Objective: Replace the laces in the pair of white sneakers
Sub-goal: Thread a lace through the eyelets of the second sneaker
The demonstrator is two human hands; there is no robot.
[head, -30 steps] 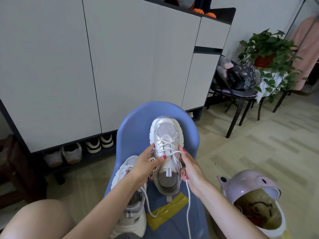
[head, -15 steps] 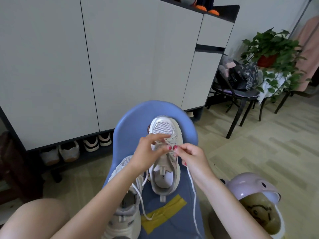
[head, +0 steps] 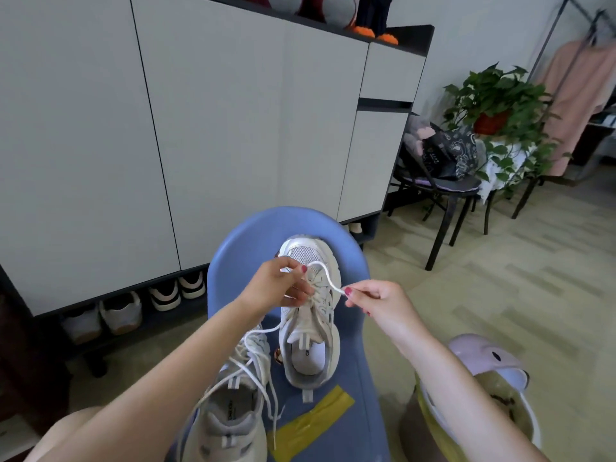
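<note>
Two white sneakers lie on a blue chair seat [head: 350,378]. The far sneaker [head: 310,328] points away from me. My left hand [head: 283,285] rests over its lace area and pinches the white lace [head: 328,278] there. My right hand [head: 376,298] pinches the free end of that lace, which arcs up between the two hands above the toe. The near sneaker [head: 230,408] lies at the lower left with its loose laces trailing across the seat.
A yellow tape strip [head: 313,421] sticks to the seat. A lilac bin [head: 483,358] stands at the lower right. A white cabinet [head: 200,128] with shoes beneath fills the back. A black chair [head: 443,195] with a bag and a potted plant [head: 496,98] stand at the right.
My right hand has moved right, away from the left hand, drawing the lace end out into an arc. The left hand stays on the far sneaker's laces.
</note>
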